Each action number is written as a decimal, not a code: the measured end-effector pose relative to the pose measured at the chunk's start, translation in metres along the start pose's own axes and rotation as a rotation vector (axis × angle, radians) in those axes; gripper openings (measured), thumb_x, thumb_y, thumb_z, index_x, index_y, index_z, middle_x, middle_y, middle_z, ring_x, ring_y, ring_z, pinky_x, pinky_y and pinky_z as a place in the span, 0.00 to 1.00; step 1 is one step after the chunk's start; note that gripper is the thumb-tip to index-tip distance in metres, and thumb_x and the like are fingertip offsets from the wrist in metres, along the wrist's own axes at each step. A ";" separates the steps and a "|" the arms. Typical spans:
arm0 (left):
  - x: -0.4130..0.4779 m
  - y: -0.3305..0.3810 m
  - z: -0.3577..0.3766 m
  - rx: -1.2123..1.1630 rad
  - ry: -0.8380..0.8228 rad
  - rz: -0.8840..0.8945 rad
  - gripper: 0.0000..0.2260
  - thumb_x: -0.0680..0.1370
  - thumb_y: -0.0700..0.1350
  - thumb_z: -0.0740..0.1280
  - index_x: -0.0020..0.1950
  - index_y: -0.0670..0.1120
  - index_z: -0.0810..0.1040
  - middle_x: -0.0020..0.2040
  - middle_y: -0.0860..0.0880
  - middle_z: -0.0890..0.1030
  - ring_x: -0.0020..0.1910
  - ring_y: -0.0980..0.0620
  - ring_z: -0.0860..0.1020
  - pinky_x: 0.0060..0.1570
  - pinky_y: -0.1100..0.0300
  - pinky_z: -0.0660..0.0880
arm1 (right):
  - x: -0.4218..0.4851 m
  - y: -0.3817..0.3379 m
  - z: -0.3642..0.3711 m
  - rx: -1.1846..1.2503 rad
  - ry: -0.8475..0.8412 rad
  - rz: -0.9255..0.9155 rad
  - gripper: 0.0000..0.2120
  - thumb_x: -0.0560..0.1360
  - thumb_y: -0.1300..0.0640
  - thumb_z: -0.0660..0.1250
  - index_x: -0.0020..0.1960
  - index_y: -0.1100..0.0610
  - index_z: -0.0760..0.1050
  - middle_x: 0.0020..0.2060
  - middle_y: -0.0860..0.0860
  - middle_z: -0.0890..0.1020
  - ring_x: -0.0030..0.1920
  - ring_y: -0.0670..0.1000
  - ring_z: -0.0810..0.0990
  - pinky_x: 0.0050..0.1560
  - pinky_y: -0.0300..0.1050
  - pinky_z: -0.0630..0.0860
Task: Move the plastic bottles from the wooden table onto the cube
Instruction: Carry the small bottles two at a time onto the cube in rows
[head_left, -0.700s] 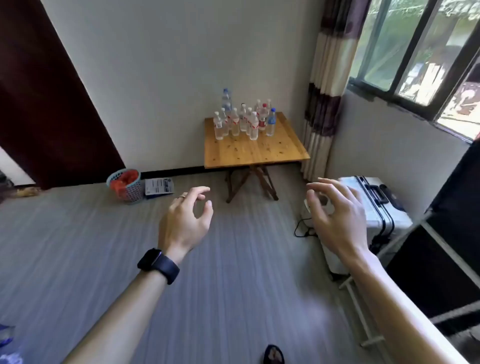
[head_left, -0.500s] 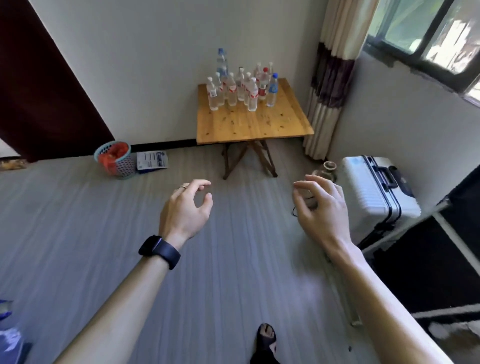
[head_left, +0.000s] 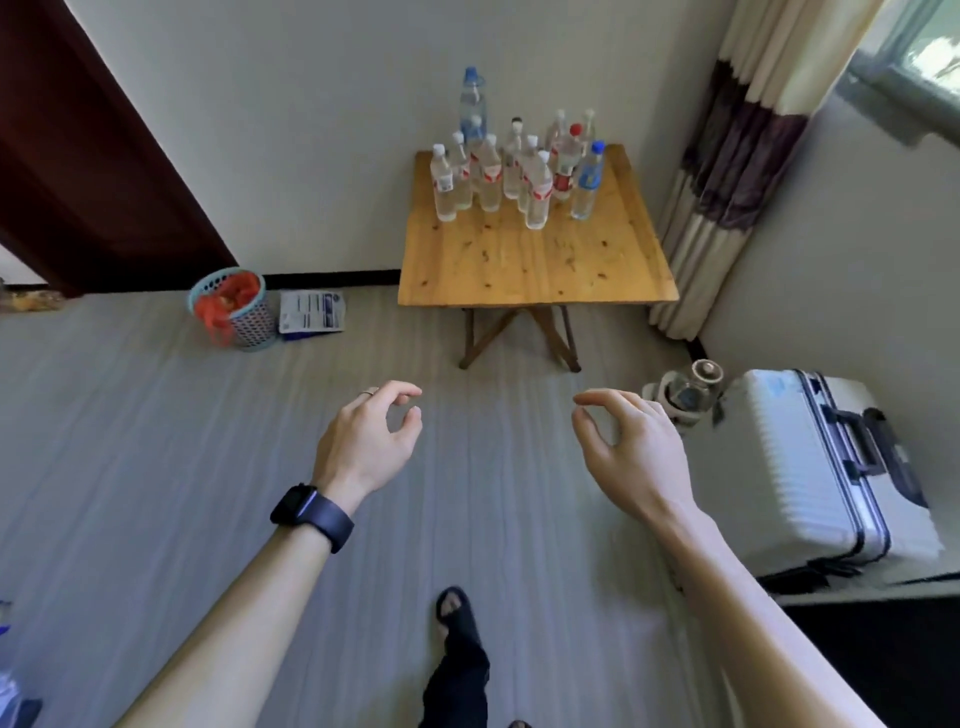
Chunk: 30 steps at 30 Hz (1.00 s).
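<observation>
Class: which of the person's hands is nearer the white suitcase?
Right. The right hand is raised just left of the white suitcase, not touching it; the left hand is farther left, beyond the right hand.

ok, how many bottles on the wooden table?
12 bottles by visible caps, all upright, clustered at the wooden table's far end; tallest at back left, blue-labelled one front right. Overlap may hide more.

Left arm enters from 7 o'clock, right arm from 5 o'clock, both extended toward 12. Left hand and right hand are level and apart, fingers loosely curled, holding nothing.
</observation>
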<state>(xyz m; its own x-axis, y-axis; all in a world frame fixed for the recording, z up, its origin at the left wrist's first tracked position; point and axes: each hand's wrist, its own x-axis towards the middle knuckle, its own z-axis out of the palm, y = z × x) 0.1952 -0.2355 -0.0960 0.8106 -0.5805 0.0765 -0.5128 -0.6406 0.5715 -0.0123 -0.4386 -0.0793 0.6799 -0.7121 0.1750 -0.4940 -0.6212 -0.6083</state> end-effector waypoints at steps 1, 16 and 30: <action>0.021 -0.003 0.004 -0.001 -0.017 0.004 0.08 0.78 0.51 0.66 0.57 0.59 0.78 0.51 0.60 0.80 0.52 0.54 0.79 0.47 0.54 0.79 | 0.019 0.001 0.005 -0.010 -0.008 -0.009 0.11 0.79 0.47 0.65 0.59 0.45 0.81 0.59 0.41 0.82 0.61 0.49 0.75 0.53 0.39 0.66; 0.372 0.016 0.037 -0.100 -0.146 0.017 0.08 0.79 0.52 0.65 0.57 0.59 0.79 0.49 0.60 0.81 0.51 0.54 0.79 0.50 0.55 0.79 | 0.333 -0.003 0.054 -0.058 -0.034 0.054 0.11 0.79 0.47 0.65 0.60 0.44 0.80 0.56 0.41 0.82 0.62 0.51 0.74 0.50 0.43 0.68; 0.603 0.037 0.088 -0.094 -0.128 -0.129 0.09 0.81 0.48 0.65 0.60 0.55 0.79 0.54 0.56 0.81 0.51 0.58 0.76 0.38 0.69 0.67 | 0.596 0.055 0.114 -0.054 -0.226 0.060 0.17 0.78 0.43 0.64 0.65 0.46 0.76 0.59 0.47 0.81 0.62 0.54 0.75 0.53 0.50 0.76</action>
<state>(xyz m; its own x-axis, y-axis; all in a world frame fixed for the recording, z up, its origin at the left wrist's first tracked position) 0.6399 -0.6533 -0.1004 0.8222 -0.5598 -0.1036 -0.3732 -0.6674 0.6444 0.4279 -0.8602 -0.0970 0.7498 -0.6604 -0.0416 -0.5612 -0.6014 -0.5686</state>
